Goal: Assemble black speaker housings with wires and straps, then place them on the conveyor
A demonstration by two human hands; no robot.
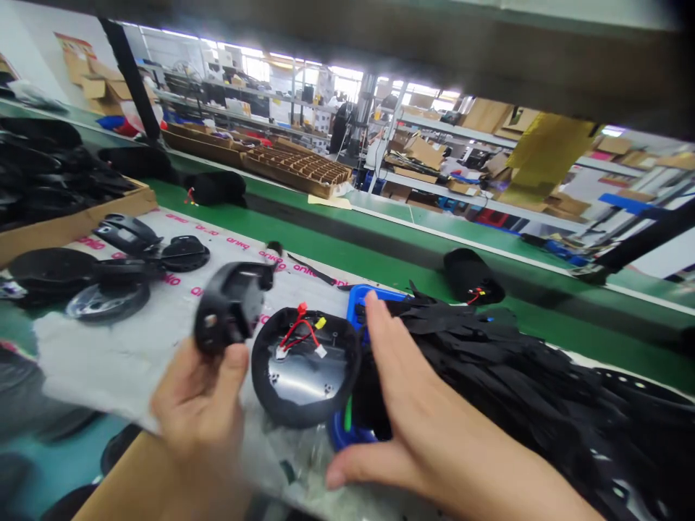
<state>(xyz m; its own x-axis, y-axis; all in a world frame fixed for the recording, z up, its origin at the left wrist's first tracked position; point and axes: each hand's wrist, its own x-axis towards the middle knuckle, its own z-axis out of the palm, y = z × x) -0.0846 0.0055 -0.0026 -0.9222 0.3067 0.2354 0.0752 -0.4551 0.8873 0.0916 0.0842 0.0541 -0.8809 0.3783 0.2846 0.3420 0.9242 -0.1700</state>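
My left hand [200,401] grips a black curved plastic part [231,307], holding it up between thumb and fingers. Just right of it, a black fabric-covered speaker-like shell [305,416] lies with its open end facing me. Red and yellow wires [301,327] with small white connectors show inside that opening. My right hand [410,398] is beside the shell's right side, thumb apart from the straight fingers and nothing in it. Whether it touches the shell I cannot tell. A blue bin [337,434] is partly hidden behind the right hand.
Black strips [504,376] are heaped at the right. More black plastic parts [184,253] and a cardboard box [81,217] of dark pieces stand at the left. Fabric-covered shells [472,276] sit on the green belt [380,250] behind. An overhead shelf edge [347,36] spans the top.
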